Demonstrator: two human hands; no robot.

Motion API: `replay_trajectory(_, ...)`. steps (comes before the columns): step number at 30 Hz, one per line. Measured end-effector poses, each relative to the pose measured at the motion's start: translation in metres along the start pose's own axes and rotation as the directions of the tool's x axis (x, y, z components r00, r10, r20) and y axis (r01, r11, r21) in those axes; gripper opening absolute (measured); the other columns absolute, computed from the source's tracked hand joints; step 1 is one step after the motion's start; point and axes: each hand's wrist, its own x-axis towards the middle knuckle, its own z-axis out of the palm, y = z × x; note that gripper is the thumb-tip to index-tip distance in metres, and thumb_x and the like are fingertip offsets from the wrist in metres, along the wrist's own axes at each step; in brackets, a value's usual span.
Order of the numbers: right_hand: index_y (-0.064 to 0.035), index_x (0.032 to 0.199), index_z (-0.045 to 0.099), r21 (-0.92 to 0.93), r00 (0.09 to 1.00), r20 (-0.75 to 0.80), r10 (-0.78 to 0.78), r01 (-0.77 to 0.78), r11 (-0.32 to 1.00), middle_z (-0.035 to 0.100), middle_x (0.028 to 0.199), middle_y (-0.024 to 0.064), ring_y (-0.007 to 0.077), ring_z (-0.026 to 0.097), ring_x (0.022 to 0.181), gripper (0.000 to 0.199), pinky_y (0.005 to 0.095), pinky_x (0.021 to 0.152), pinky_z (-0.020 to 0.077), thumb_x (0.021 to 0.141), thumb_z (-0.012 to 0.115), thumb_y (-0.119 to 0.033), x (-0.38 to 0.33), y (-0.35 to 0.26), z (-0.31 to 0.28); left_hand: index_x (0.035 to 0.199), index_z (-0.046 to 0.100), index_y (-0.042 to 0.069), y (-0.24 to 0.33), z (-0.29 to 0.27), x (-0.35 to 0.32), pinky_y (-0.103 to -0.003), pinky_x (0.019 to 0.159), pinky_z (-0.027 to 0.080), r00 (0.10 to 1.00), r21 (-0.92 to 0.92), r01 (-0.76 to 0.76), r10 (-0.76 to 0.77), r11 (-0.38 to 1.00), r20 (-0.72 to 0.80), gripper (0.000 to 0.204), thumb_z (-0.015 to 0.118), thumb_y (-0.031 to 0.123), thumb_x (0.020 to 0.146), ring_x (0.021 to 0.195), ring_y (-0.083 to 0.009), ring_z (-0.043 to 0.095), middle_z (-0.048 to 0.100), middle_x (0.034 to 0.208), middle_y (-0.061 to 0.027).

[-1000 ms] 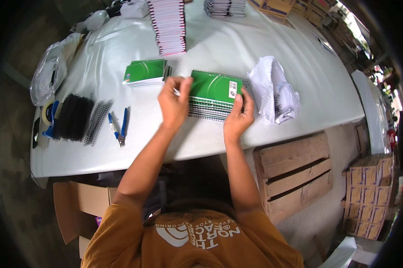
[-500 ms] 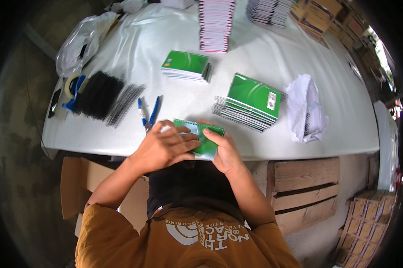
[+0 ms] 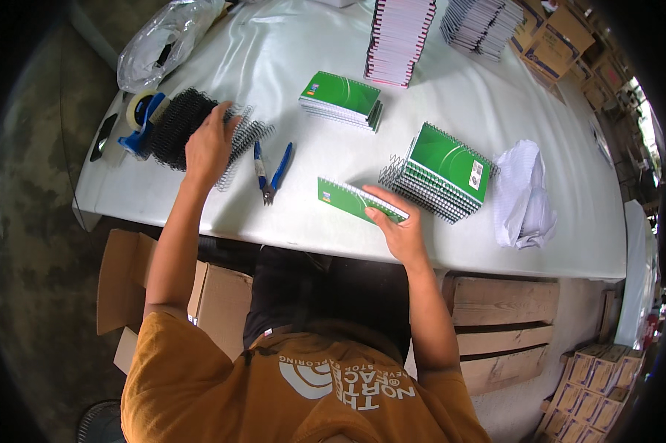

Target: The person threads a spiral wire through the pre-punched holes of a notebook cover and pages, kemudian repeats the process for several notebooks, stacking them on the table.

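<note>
My right hand (image 3: 398,230) grips a small green notebook (image 3: 353,199) by its right end, tilted just above the table's near edge. Holes line its upper edge. On the left, my left hand (image 3: 210,148) is over a pile of black spiral binding coils (image 3: 178,125), fingers closed on a coil near the loose ones at the pile's right side. Part of the pile is hidden under that hand. Blue-handled cutting pliers (image 3: 270,177) lie between my hands. Beyond them are a stack of green notebooks (image 3: 342,94) and another green stack with coils (image 3: 447,162).
A blue tape dispenser (image 3: 141,129) and a dark phone (image 3: 104,138) lie at the left. A clear plastic bag (image 3: 163,48) is behind them. A crumpled white cloth (image 3: 523,196) is at the right. Tall notebook stacks (image 3: 399,40) and cardboard boxes (image 3: 558,40) stand farther back.
My left hand has left the notebook and moved up and left to the coils. My right hand keeps the notebook, now shifted rightward and tilted. The head view has shifted slightly.
</note>
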Motion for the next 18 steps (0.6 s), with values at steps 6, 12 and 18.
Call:
replay_trajectory(6, 0.0043, 0.111, 0.061, -0.003, 0.999, -0.011, 0.032, -0.032, 0.999, 0.066, 0.102, 0.0092, 0.011, 0.058, 0.094, 0.026, 0.0246, 0.085, 0.0458, 0.086, 0.06, -0.003, -0.004, 0.013, -0.004, 0.093, 0.051, 0.003, 0.069, -0.008, -0.045, -0.033, 0.066, 0.042, 0.739, -0.612, 0.187, 0.3, 0.768, 0.603, 0.035, 0.044, 0.037, 0.096, 0.065, -0.0201, 0.047, 0.048, 0.068, -0.0121)
replay_trajectory(12, 0.0033, 0.11, 0.062, -0.034, 1.0, -0.022, 0.016, -0.016, 0.999, 0.067, 0.103, 0.0093, 0.0107, 0.059, 0.094, 0.025, 0.0246, 0.084, 0.0461, 0.086, 0.06, -0.002, -0.004, 0.015, -0.003, 0.09, 0.05, 0.001, 0.075, 0.003, -0.046, -0.033, 0.064, 0.042, 0.746, -0.533, 0.279, 0.168, 0.799, 0.644, 0.038, 0.047, 0.039, 0.095, 0.063, -0.0201, 0.048, 0.048, 0.067, -0.012)
replay_trajectory(18, 0.0013, 0.11, 0.063, -0.036, 1.0, -0.007, 0.004, -0.004, 0.999, 0.068, 0.103, 0.0103, 0.0112, 0.061, 0.091, 0.025, 0.024, 0.082, 0.047, 0.085, 0.059, 0.0, -0.004, 0.017, -0.002, 0.093, 0.051, 0.003, 0.073, 0.0, -0.032, -0.03, 0.064, 0.043, 0.656, -0.682, 0.594, 0.233, 0.427, 0.718, 0.022, 0.063, 0.02, 0.088, 0.067, -0.0178, 0.051, 0.053, 0.077, -0.0083)
